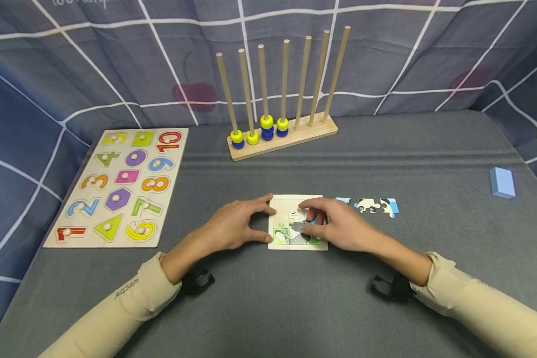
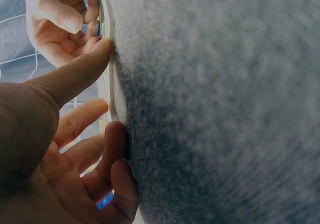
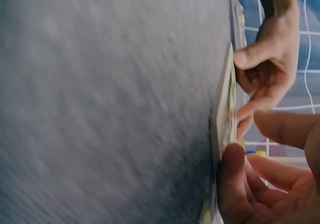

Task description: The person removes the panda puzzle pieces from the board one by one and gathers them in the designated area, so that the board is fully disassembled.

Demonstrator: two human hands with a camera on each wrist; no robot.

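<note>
In the head view a small wooden jigsaw tray (image 1: 298, 247) lies on the grey table, its lower part filled with green and grey picture pieces. My left hand (image 1: 232, 224) spans the tray's left side, thumb near the lower corner and a fingertip near the upper one, steadying touches at the edge. Over the right half is my right hand (image 1: 345, 226), bent fingertips pressing on the pieces, partly hiding them. The right wrist view shows its thumb (image 3: 282, 128) apart from the fingers. Just right of the tray lie loose jigsaw pieces (image 1: 368, 205), blue, black and cream.
A number-and-shape peg board (image 1: 130, 199) lies at the left. Behind the tray stands a wooden bead rack (image 1: 291, 136) with tall pegs and several yellow and blue rings. A light blue block (image 1: 502, 183) sits far right. A grid-patterned cloth (image 1: 385, 59) hangs behind the table.
</note>
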